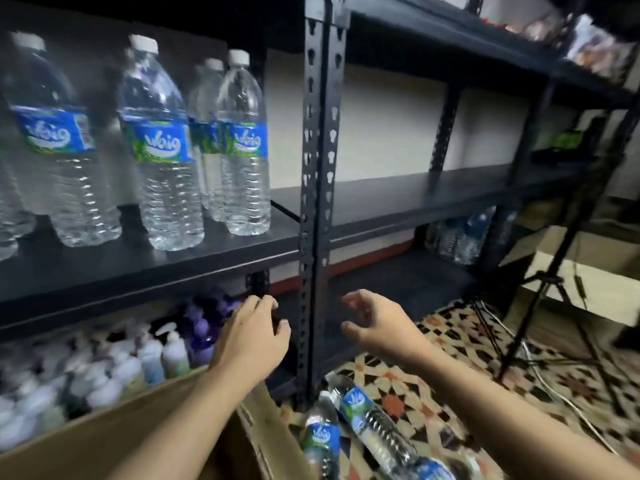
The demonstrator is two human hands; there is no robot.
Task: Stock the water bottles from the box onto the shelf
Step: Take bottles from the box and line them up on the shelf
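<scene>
Stocked bottles stand on shelf, far left. Box sits below. Left hand is empty with fingers spread; right hand is empty and loosely curled. Loose bottles lie on the floor below the hands. Suggest gripping one mid-body and standing it beside the row.

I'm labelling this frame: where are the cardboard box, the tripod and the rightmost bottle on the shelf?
box (86, 452), head view, cardboard wall.
tripod (541, 282), head view, hub above the legs.
rightmost shelved bottle (246, 140), head view, blue label.
</scene>
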